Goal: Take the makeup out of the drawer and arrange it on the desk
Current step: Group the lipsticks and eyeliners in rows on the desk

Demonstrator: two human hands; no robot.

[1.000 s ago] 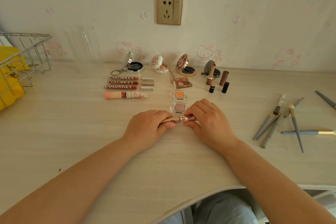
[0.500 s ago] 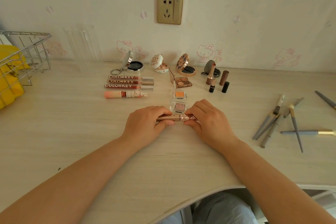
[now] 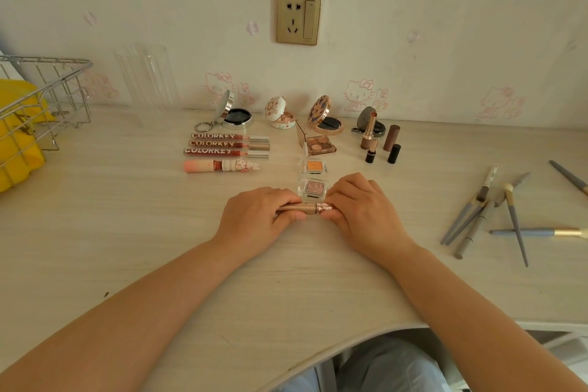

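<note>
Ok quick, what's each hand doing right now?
Left hand: gripping one end of the rose-gold makeup tube.
Right hand: pinching the tube's other, patterned end.

A: Wall behind?
B: Pale off-white wallpapered wall (image 3: 445, 25) w/ small raised flower marks & faint pink cartoon cat prints low down. Gold-coloured rectangular power socket w/ switch (image 3: 298, 17) at centre.

A: Furniture?
B: Light wood-grain bench (image 3: 111, 248), front edge curved inward. Silver wire basket (image 3: 44, 99) far left, yellow cloth (image 3: 16, 149) in it. Clear ribbed plastic tube holder (image 3: 146, 76) stands by the wall.

A: Light?
B: Soft, even, no hard shadows.
</note>
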